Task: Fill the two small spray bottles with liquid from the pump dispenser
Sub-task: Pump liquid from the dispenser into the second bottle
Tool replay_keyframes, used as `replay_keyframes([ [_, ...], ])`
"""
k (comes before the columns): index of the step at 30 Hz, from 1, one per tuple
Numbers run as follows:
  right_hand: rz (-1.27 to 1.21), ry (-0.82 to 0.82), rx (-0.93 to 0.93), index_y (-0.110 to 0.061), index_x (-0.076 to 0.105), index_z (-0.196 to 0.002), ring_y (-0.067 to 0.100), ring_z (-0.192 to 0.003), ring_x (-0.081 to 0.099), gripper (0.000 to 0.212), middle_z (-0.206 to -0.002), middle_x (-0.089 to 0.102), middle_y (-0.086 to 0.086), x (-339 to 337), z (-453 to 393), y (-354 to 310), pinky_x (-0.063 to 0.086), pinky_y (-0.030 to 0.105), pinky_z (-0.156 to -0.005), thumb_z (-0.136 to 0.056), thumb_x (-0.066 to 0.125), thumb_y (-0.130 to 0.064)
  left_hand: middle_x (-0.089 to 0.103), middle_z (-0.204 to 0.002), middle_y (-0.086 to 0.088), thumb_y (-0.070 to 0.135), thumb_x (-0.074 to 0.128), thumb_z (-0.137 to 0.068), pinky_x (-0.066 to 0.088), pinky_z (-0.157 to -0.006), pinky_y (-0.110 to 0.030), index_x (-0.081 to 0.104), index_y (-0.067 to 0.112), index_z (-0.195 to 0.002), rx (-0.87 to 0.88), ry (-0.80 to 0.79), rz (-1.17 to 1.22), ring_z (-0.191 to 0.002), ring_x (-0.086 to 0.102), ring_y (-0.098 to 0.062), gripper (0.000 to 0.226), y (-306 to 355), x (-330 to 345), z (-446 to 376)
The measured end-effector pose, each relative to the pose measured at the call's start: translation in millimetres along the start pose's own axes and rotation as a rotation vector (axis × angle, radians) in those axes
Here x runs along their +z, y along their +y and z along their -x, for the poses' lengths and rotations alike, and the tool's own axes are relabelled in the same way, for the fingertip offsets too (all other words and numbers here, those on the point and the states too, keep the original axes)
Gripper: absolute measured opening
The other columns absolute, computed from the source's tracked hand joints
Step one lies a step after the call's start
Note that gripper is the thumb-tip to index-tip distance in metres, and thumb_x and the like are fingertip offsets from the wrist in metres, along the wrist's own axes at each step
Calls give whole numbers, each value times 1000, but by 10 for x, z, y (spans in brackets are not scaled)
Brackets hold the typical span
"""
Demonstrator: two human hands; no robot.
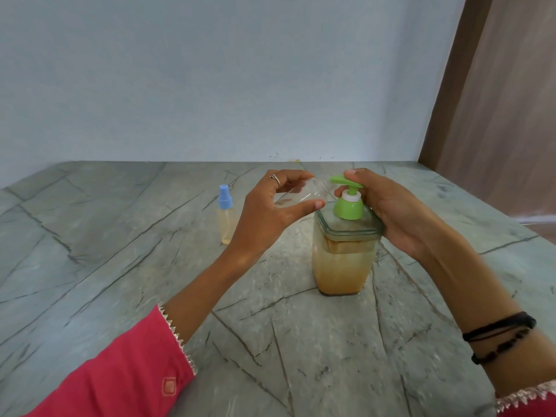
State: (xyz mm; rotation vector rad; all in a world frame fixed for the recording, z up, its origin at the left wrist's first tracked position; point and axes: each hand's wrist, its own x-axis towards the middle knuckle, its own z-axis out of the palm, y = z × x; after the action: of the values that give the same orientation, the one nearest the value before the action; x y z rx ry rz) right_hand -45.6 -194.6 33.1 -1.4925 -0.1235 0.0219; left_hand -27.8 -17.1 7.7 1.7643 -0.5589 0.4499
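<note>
left hand (270,206) held the open bottle (304,192) tilted, neck right toward the spout (337,179); right hand (388,206) pressed the pump dispenser (343,254).

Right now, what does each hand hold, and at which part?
The left hand holds the uncapped clear spray bottle around its body, tilted toward the spout. The right hand rests on the pump dispenser, a finger on its green head.

Countertop (150,266) lies open except capped bottle (225,216) and dispenser (343,254).
</note>
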Motion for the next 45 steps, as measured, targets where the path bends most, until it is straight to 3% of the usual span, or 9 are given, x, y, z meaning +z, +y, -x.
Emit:
replay_keyframes([
  [4, 46, 100, -232, -18, 59, -94, 5, -77, 64, 15, -80, 69, -6, 60, 53, 108, 49, 27, -79, -95, 50, -30, 63, -104, 3, 26, 78, -67, 47, -88, -16, 62, 29, -102, -7, 0, 8, -96, 59, 2, 39, 5, 7, 5],
  [8, 68, 150, -456, -14, 53, -97, 5, -78, 66, 15, -92, 63, 2, 134, 109, 195, 52, 18, -72, -100, 42, -24, 63, -104, 4, 27, 78, -67, 47, -88, -16, 63, 28, -103, -9, -1, 15, -96, 59, 2, 40, 17, 17, 17],
  [13, 122, 146, -630, -16, 55, -102, 9, -86, 65, 16, -92, 67, -2, 154, 121, 328, 48, 17, -76, -97, 42, -24, 62, -102, 6, 24, 78, -68, 46, -85, -13, 63, 25, -104, -11, 2, 17, -95, 59, 3, 39, 10, 10, 12],
  [16, 181, 132, -659, -24, 53, -108, 15, -89, 64, 15, -96, 67, 4, 133, 109, 397, 50, 23, -75, -94, 53, -20, 63, -102, 5, 35, 75, -63, 46, -85, -12, 62, 27, -103, 5, 9, 20, -96, 59, 3, 42, 24, 12, 17],
  [20, 201, 162, -682, -24, 52, -112, 25, -92, 67, 33, -98, 68, 9, 122, 89, 445, 54, 41, -81, -86, 66, -8, 63, -104, 3, 42, 71, -60, 46, -86, -13, 61, 32, -101, 26, 11, 9, -96, 59, 2, 43, 28, 9, 12],
  [29, 191, 289, -673, -25, 53, -79, 38, -79, 63, 29, -85, 69, -6, 192, 73, 341, 52, 50, -59, -83, 67, 0, 63, -103, 3, 40, 72, -60, 45, -85, -12, 61, 31, -100, 23, 2, -7, -94, 59, 4, 43, 8, 21, 12],
  [33, 190, 289, -651, -19, 51, -78, 33, -82, 64, 26, -86, 67, -7, 188, 68, 324, 54, 41, -63, -83, 66, 2, 63, -105, 1, 39, 73, -59, 45, -85, -11, 62, 30, -99, 13, -4, 12, -95, 59, 5, 43, 12, 33, 19],
  [36, 228, 258, -700, -21, 53, -90, 28, -80, 65, 26, -84, 67, -4, 172, 70, 368, 54, 35, -70, -85, 64, 2, 63, -105, 1, 37, 73, -61, 45, -85, -11, 61, 31, -100, 10, 1, 13, -95, 59, 5, 41, 11, 25, 16],
  [45, 247, 264, -768, -25, 50, -106, 15, -76, 67, 33, -89, 69, 0, 185, 70, 442, 53, 21, -67, -88, 63, -1, 63, -102, 7, 39, 72, -61, 45, -82, -9, 61, 30, -101, 17, 10, 13, -95, 58, 6, 42, 12, 5, 2],
])
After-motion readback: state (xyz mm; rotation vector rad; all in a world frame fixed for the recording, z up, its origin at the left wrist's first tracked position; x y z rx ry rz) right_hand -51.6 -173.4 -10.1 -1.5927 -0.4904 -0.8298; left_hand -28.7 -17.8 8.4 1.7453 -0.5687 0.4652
